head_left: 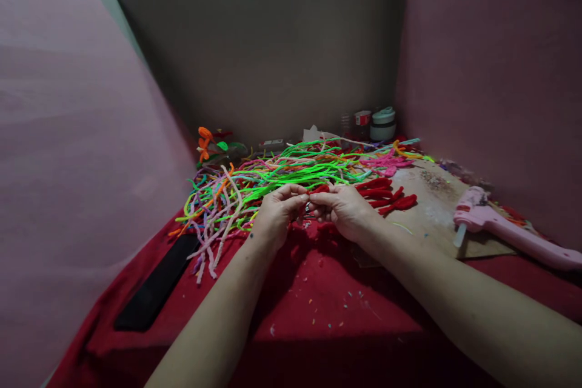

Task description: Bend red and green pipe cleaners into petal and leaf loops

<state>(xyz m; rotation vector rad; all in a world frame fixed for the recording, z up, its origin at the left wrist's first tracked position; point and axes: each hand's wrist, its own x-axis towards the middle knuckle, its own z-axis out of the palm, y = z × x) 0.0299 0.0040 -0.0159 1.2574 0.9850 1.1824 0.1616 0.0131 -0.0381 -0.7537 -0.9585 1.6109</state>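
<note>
My left hand point(276, 212) and my right hand point(348, 209) meet above the near edge of a heap of pipe cleaners, fingertips almost touching. Both are closed in a pinch on a red pipe cleaner point(322, 188), most of which my fingers hide. Something small and shiny shows between the fingertips, too small to name. Just beyond lie many bright green pipe cleaners point(291, 177). Beside my right hand, several red pipe cleaner loops point(386, 194) rest in a bunch.
A pink glue gun point(493, 224) lies at the right on a stained board point(436, 206). Pink shaped pieces point(386, 162) sit behind. A long black object point(157, 282) lies left on the red cloth point(318, 315). A lidded jar point(383, 124) stands at the back, near the walls.
</note>
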